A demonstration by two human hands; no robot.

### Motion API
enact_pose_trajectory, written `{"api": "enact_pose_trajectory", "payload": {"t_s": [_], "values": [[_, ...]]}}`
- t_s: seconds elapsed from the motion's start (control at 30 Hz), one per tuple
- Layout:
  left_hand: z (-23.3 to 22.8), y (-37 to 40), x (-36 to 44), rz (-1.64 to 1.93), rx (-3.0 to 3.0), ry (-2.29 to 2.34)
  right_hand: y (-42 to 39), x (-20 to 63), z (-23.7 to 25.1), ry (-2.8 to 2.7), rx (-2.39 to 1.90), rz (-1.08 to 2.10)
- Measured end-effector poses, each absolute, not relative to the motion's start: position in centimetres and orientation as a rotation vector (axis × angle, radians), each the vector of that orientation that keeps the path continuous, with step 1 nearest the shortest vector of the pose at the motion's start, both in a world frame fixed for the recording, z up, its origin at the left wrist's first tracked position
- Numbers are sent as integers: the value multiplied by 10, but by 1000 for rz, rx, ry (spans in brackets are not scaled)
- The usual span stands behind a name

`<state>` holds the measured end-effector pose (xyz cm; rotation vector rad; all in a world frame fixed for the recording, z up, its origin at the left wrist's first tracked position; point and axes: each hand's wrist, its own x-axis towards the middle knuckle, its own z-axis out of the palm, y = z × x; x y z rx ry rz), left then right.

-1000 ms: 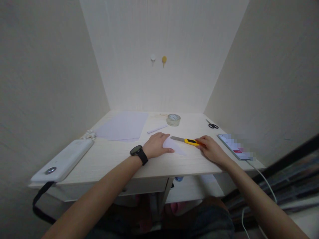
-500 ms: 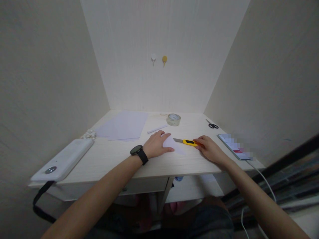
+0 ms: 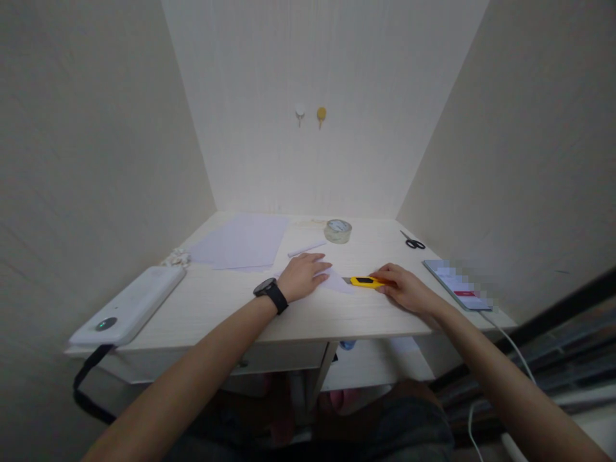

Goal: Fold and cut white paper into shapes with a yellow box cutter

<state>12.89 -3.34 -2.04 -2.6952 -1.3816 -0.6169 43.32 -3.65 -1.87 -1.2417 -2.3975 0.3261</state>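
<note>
My left hand (image 3: pixel 304 276), with a black watch on its wrist, lies with fingers spread over a small piece of white paper (image 3: pixel 339 282) on the desk. Part of that paper is hidden beneath the hand. My right hand (image 3: pixel 399 287) grips the rear of a yellow and black utility knife (image 3: pixel 366 282). The knife lies low over the desk, its blade pointing left toward the paper's right edge. Just beyond my left hand is a thin rolled paper tube (image 3: pixel 307 249).
A roll of clear tape (image 3: pixel 337 231) stands behind the hands. Scissors (image 3: pixel 414 242) and a phone (image 3: pixel 457 285) with a cable are at right. White paper sheets (image 3: pixel 250 240) and a white device with a strap (image 3: pixel 129 308) lie left. Walls enclose the desk (image 3: pixel 212 314).
My left hand has let go of its pinch on the paper and now rests flatter, fingers spread. The paper lies flatter. Less of the knife's blade shows.
</note>
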Motion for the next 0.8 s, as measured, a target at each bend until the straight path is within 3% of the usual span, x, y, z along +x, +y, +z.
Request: {"api": "enact_pose_trajectory", "payload": {"t_s": [0.33, 0.67, 0.8], "values": [[-16, -47, 133, -473, -2440, -1480, -34, 442, -13, -2475, -1243, 331], [-22, -43, 136, -399, -2795, -1348, -32, 440, -11, -2516, -1248, 312], [-20, -46, 136, -430, -2668, -1531, -31, 443, -10, -2503, -1311, 275]]}}
